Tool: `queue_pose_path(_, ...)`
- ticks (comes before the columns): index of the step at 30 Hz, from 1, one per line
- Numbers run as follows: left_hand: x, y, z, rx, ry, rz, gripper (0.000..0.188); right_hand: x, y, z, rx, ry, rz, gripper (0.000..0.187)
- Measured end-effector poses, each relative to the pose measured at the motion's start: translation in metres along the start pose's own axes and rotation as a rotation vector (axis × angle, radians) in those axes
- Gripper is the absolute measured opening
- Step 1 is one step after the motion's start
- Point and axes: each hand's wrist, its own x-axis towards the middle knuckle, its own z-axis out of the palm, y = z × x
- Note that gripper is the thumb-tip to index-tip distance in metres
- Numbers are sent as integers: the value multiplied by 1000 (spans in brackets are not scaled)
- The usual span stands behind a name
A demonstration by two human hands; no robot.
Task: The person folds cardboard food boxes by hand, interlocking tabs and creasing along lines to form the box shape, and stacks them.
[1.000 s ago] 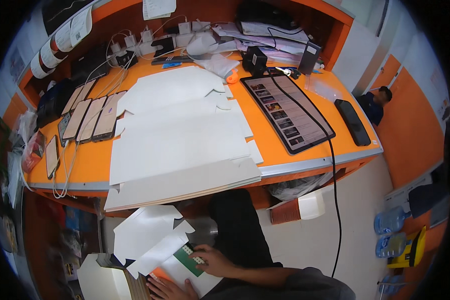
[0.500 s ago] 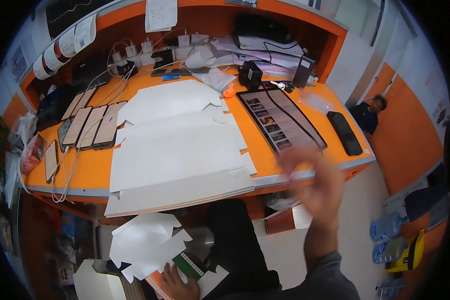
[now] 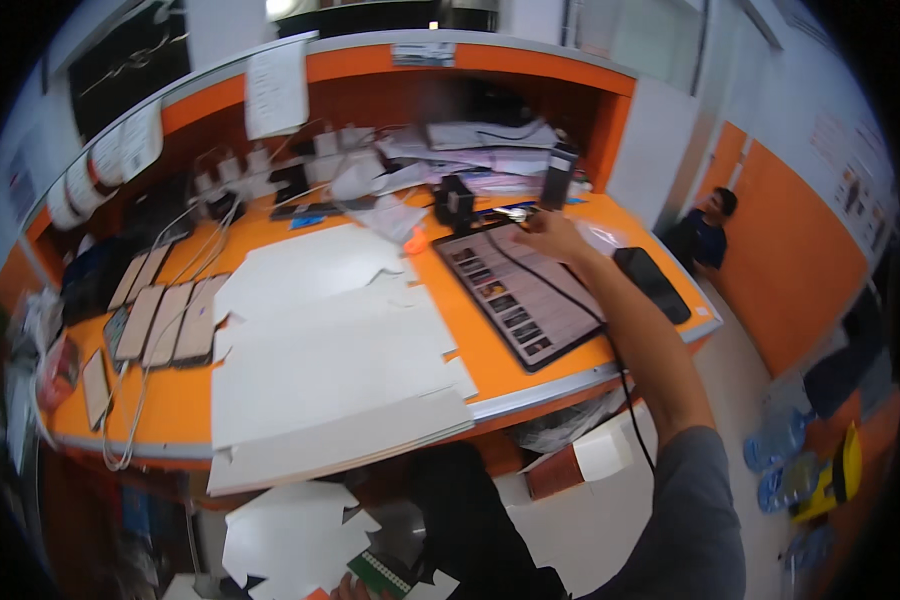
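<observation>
Across an orange bench (image 3: 487, 374), stretched toward two o'clock with the right hand (image 3: 548, 238), just beside the keys (image 3: 515, 213) at the far end of a tablet (image 3: 540, 312) — with fingers drawn narrow, though impossible to tell whether around anything. Near half past six, a green card (image 3: 380, 573) beside the left hand (image 3: 350, 590), with grip too cropped to judge. Farther out, white sheets (image 3: 320, 370) at eight. Probably a reaching step — calling next for a pinch clear of the black cable (image 3: 570, 297).
</observation>
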Motion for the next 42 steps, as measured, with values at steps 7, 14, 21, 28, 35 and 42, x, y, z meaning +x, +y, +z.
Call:
queue_pose_path(7,9,-4,10,20,-39,-26,59,-4,-10,8,157,123,84,58)
queue_pose_path(14,17,1,14,-20,-1,67,54,7,3,19,242,73,64,51)
queue_pose_path(21,23,9,14,7,13,86,49,0,-3,9,284,90,89,36)
queue_pose_path(28,20,10,11,12,16,27,48,-1,-9,9,380,41,105,34)
queue_pose_path(35,13,5,12,67,19,-1,47,-5,3,-11,690,-19,193,31)
queue_pose_path(42,13,4,7,43,5,-30,44,-21,-4,-22,775,-128,46,20)
